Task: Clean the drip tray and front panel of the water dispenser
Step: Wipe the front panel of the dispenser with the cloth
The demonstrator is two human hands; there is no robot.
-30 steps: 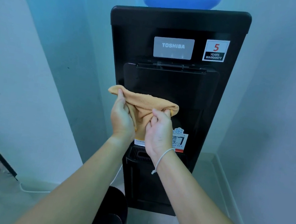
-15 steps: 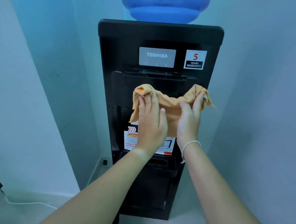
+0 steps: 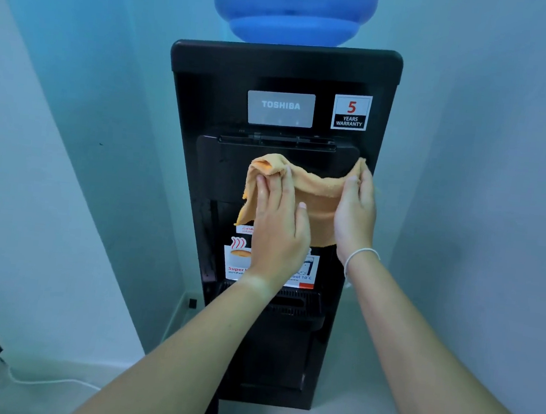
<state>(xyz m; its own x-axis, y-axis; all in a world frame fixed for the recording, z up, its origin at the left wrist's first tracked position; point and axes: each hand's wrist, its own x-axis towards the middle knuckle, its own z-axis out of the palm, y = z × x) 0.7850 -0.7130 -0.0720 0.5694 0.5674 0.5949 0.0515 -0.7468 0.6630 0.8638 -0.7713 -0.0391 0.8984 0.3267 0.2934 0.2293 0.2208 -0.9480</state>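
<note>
- Two hands work one orange cloth against the water dispenser, over the recessed front panel just below the Toshiba badge.
- Left hand lies flat, fingers straight, pressing a folded corner of the cloth to the panel; its grip is apart, not clamped.
- Right hand pinches the cloth's other top corner between thumb and fingers, near the dispenser's right edge.
- Since a second ago the cloth has gone from a bunched wad to a spread sheet, and since half a second ago the hands have drawn a little wider.
- That suggests the panel wipe is getting under way with a fresh, broad face of cloth.
- Drip tray, well below the badge and beneath the hot-and-cool sticker, looks untouched, so it is probably the step left.
</note>
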